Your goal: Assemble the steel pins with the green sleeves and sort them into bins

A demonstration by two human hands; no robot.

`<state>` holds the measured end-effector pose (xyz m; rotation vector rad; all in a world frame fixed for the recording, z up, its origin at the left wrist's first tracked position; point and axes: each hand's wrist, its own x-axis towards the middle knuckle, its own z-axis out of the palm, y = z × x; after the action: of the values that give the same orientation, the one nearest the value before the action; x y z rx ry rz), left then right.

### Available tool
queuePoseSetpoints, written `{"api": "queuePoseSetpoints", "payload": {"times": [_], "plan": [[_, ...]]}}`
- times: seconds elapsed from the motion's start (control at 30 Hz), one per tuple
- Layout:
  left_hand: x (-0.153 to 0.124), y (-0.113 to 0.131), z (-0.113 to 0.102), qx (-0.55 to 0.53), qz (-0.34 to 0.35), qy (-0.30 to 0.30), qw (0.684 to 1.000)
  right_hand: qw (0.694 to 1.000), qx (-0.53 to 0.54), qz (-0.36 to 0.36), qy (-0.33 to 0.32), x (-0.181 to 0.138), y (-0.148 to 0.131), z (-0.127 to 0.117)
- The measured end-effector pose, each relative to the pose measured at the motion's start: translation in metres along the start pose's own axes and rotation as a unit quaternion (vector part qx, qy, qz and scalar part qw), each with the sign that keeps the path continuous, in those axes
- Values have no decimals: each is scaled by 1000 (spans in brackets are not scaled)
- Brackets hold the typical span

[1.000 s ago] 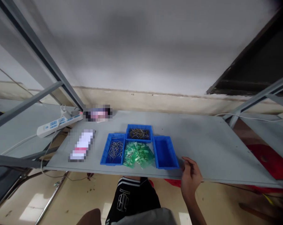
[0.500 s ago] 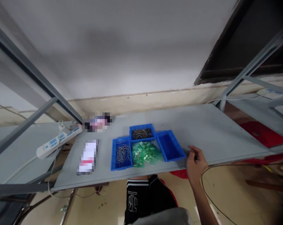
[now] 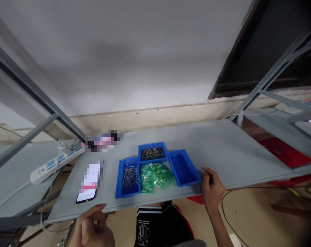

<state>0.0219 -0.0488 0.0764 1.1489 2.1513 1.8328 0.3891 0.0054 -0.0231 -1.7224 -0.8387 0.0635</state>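
Observation:
My right hand [image 3: 212, 188] rests at the table's front edge, loosely curled with nothing visible in it. Just left of it stands a blue bin [image 3: 184, 168] with a bare floor. My left hand [image 3: 93, 226] is low in the picture, in front of the table edge below the phone [image 3: 90, 180]; its fingers are curled and I see nothing in them. Another blue bin [image 3: 118, 187] on the left holds silver nail-like pins [image 3: 130, 178]. The back blue bin [image 3: 152, 161] holds darker, brassy pins [image 3: 152, 153]. Green plastic bags [image 3: 157, 176] with small parts lie between the bins.
A white power strip [image 3: 57, 163] with cables sits at the table's left side. A blurred-out object [image 3: 104, 140] lies near the wall. Grey metal frame posts [image 3: 65, 121] rise at both ends of the grey table [image 3: 212, 144]. A black cable hangs at the right.
My left hand has come into view from below at the lower left. The view has shifted slightly, and my right hand stays beside the right bin.

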Motion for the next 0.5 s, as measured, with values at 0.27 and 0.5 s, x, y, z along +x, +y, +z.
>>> {"api": "queuePoseSetpoints", "payload": {"times": [0.27,0.5], "plan": [[4,-37,35,21,-13,141,990,990,10,6,-138,26,-1,-13],[10,-75,52,15,-37,72,997,971,102,43,-214,72,-12,2]]}}
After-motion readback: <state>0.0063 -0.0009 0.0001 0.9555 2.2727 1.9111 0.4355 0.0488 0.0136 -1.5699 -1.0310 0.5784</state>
